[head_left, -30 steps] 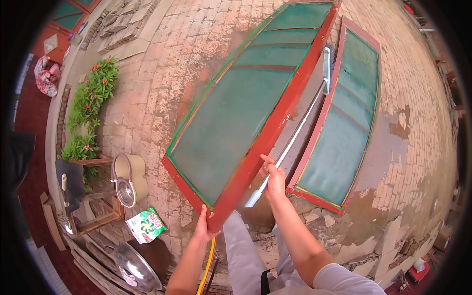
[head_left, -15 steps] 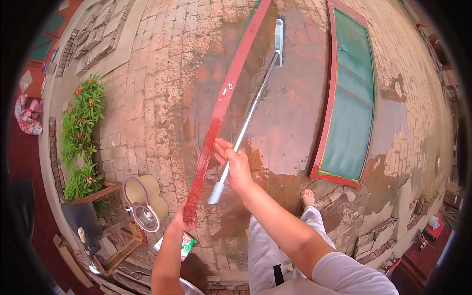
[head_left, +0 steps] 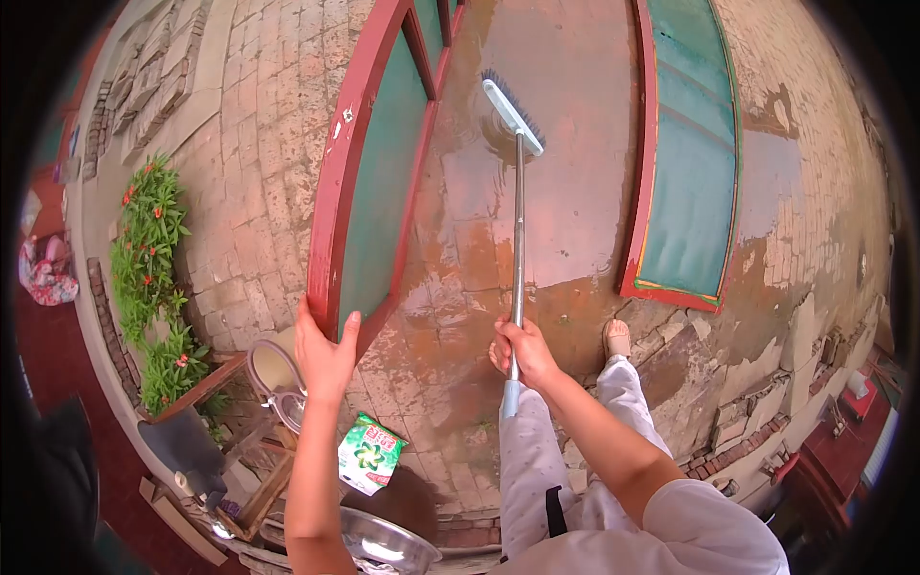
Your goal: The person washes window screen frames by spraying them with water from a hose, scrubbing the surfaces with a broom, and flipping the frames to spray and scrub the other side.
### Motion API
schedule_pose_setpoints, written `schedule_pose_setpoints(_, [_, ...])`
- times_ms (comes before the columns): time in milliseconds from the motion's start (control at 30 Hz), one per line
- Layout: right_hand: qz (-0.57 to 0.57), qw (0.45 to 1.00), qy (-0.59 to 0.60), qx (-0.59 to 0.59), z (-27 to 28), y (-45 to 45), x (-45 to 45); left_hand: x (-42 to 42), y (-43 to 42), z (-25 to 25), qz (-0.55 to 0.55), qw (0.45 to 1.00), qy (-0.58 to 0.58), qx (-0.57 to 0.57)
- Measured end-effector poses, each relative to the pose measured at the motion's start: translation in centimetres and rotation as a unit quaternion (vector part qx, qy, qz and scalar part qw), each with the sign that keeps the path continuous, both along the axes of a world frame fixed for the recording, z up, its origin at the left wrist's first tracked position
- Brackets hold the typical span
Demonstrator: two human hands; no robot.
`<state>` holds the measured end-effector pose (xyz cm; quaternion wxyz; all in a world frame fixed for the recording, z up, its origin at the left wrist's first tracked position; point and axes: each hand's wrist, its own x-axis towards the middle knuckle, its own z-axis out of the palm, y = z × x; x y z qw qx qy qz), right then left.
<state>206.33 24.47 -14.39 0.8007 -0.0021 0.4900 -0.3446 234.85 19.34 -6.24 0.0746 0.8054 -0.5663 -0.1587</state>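
Observation:
A red-framed screen panel (head_left: 331, 206) with green mesh stands tilted on its edge at centre left. My left hand (head_left: 327, 353) holds its near end, thumb on one side and fingers on the other. My right hand (head_left: 524, 353) is wrapped round the metal handle of a long brush (head_left: 518, 230), just above its light blue grip end. The brush head lies on the wet paving, bristles facing up and right. A second red-framed screen panel (head_left: 685, 163) lies flat on the right, apart from both hands.
A green and white packet (head_left: 371, 454) lies near a metal basin (head_left: 388, 539). A beige tub (head_left: 275, 369) and a wooden frame (head_left: 264, 494) stand at the lower left, below flowering plants (head_left: 149, 278). A person in patterned clothing (head_left: 48, 271) is at the far left.
The held panel has swung past edge-on, showing its other side, and shifted left. My right hand is off the panel and closed round the brush, whose head has moved left and turned.

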Motion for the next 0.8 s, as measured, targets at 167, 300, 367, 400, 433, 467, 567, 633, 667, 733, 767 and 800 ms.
schedule_pose_setpoints(167, [0.123, 0.991, -0.035, 0.043, 3.8, 3.9, -8.5, 1.8, -3.6, -3.0, 0.054, 0.996, -0.050, -0.055])
schedule_pose_setpoints(300, [0.121, 0.975, 0.064, 0.173, 4.3, 2.6, -12.3, 3.0, -4.1, -4.3, 0.052, 0.993, -0.014, -0.102])
schedule_pose_setpoints(367, [0.173, 0.967, 0.137, 0.131, 0.1, 0.8, -13.7, 3.8, -4.3, -4.4, 0.067, 0.994, -0.029, -0.087])
schedule_pose_setpoints(400, [0.224, 0.954, 0.172, 0.102, -0.8, -0.5, -13.0, 4.6, -4.5, -4.7, 0.069, 0.994, -0.041, -0.077])
schedule_pose_setpoints(433, [0.229, 0.956, 0.160, 0.084, -1.4, -1.6, -12.8, 5.0, -4.7, -5.0, 0.060, 0.993, -0.043, -0.087])
schedule_pose_setpoints(467, [0.235, 0.958, 0.147, 0.069, -1.6, -2.7, -12.6, 5.4, -4.9, -5.2, 0.062, 0.993, -0.029, -0.094])
schedule_pose_setpoints(567, [0.263, 0.955, 0.137, -0.025, -2.7, -5.5, -11.3, 6.3, -5.1, -5.8, 0.064, 0.993, -0.004, -0.100])
schedule_pose_setpoints(633, [0.244, 0.965, 0.080, -0.043, -4.3, -6.5, -8.4, 6.8, -4.9, -6.1, 0.066, 0.993, -0.007, -0.094])
schedule_pose_setpoints(667, [0.269, 0.961, 0.058, -0.018, -4.8, -5.9, -6.2, 6.9, -4.8, -6.2, 0.065, 0.994, -0.007, -0.093])
schedule_pose_setpoints(733, [0.316, 0.946, 0.062, -0.027, -4.6, -0.5, -2.4, 6.2, -4.8, -6.2, 0.080, 0.992, 0.028, -0.091])
schedule_pose_setpoints(767, [0.351, 0.934, 0.060, -0.034, -4.3, 2.6, -1.1, 6.1, -4.7, -6.2, 0.080, 0.992, 0.030, -0.092])
schedule_pose_setpoints(800, [0.385, 0.921, 0.045, -0.041, -2.6, 5.7, -1.9, 6.1, -4.7, -6.1, 0.078, 0.992, 0.033, -0.093])
